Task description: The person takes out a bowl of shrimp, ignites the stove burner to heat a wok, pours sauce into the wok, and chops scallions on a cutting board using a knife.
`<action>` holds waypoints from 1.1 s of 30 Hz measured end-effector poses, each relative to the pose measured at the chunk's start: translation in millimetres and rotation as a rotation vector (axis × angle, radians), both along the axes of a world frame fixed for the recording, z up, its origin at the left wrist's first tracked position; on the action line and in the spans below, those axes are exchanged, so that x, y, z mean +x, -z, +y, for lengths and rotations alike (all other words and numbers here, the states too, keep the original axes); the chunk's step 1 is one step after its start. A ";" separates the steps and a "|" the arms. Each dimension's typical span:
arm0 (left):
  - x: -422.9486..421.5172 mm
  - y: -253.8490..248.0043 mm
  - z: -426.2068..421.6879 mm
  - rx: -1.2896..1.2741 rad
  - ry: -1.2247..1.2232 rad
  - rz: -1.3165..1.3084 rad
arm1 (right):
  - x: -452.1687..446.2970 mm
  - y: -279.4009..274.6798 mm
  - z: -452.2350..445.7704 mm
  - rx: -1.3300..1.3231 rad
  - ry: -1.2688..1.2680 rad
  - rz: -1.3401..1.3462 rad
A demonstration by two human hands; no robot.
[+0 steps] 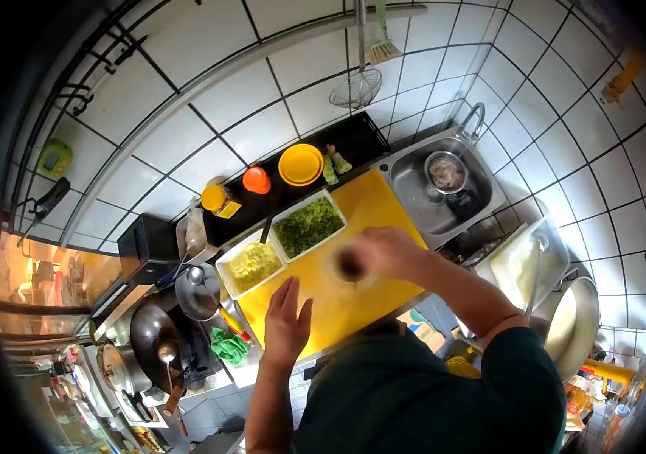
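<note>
My right hand (389,253) is closed on the rim of a small pale round bowl (336,281) with something dark in it, above the yellow cutting board (372,204). Motion blurs the bowl, so its contents cannot be made out. My left hand (287,325) hovers over the board's lower left part, fingers stretched out, holding nothing. Behind the board stand two white containers: one holds chopped greens (308,225), the other a chopped pale-yellow food (253,265) with a dark-handled utensil (267,227) in it.
A sink (414,185) with a bowl (445,172) in it lies to the right. Yellow bowls (300,164) and a yellow-lidded jar (221,200) line the back shelf. At left are a pan (198,291), a wok (153,333) and a green cloth (229,346).
</note>
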State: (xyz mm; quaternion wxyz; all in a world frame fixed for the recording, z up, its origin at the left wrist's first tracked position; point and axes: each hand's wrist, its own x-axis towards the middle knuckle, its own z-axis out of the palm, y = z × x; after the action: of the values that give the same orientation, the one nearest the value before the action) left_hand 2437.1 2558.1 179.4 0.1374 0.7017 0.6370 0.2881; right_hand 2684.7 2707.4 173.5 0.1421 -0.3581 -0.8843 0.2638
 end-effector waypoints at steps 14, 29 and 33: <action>7.5 -1.9 57.6 -0.198 -0.030 -0.166 | -27.6 22.2 68.9 -0.175 0.128 0.158; -16.0 0.8 50.8 -0.152 -0.200 -0.079 | -25.1 75.4 211.1 -0.119 0.574 0.160; -23.9 -2.6 54.7 -0.131 -0.218 -0.061 | 13.9 72.7 154.1 -0.430 0.133 0.231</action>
State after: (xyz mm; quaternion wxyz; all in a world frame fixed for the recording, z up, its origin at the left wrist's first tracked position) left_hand 2413.3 2612.8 182.0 0.1702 0.6087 0.7225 0.2802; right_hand 2698.6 2861.5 100.8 0.1799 -0.4048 -0.7602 0.4752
